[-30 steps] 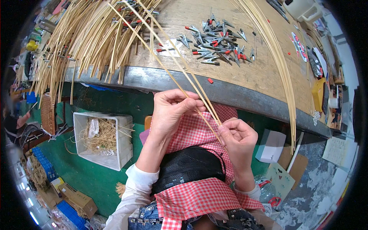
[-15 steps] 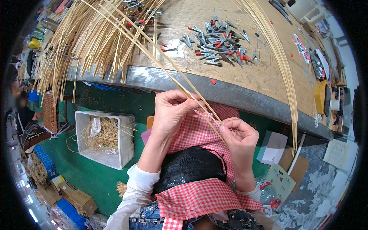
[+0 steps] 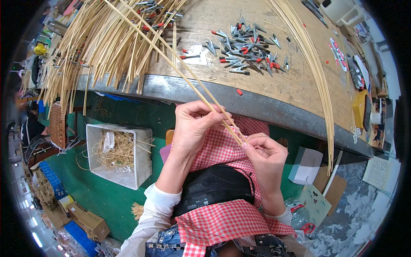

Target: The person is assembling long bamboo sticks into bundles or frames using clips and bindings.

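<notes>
Pinched between the fingertips of the left hand (image 3: 195,126) and right hand (image 3: 266,156), two thin bamboo strips (image 3: 188,77) run up across the workbench edge (image 3: 265,107). Since the previous second both hands have dropped slightly, grips unchanged, so the strips remain under control above the red checked apron (image 3: 222,150)

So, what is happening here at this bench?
A seated person works thin cane strips with both hands over a red checked apron. The left hand pinches the strips; the right hand grips their near ends. More strips and a heap of metal clips lie on the wooden bench.
</notes>
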A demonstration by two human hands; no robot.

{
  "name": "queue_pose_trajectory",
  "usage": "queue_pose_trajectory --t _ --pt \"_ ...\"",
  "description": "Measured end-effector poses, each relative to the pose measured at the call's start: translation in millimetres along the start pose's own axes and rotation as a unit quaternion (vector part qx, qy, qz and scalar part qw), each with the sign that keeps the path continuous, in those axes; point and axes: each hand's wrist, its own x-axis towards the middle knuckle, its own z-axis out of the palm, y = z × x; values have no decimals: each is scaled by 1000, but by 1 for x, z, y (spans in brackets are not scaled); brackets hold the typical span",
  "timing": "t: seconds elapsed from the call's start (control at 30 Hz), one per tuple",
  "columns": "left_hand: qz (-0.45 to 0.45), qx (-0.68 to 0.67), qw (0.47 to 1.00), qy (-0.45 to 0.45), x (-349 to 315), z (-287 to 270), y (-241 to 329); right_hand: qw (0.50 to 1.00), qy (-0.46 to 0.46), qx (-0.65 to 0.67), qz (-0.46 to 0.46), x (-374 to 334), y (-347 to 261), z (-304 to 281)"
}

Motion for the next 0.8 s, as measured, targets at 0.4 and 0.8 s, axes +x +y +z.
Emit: queue_pose_trajectory --t 0.4,0.8 --pt "27 -41 998 -26 1 -5 -2 979 35 -124 -160 -1 -2 -1" --pt "-19 -29 999 -14 -4 -1 2 942 15 -245 -230 -1 -6 -4"
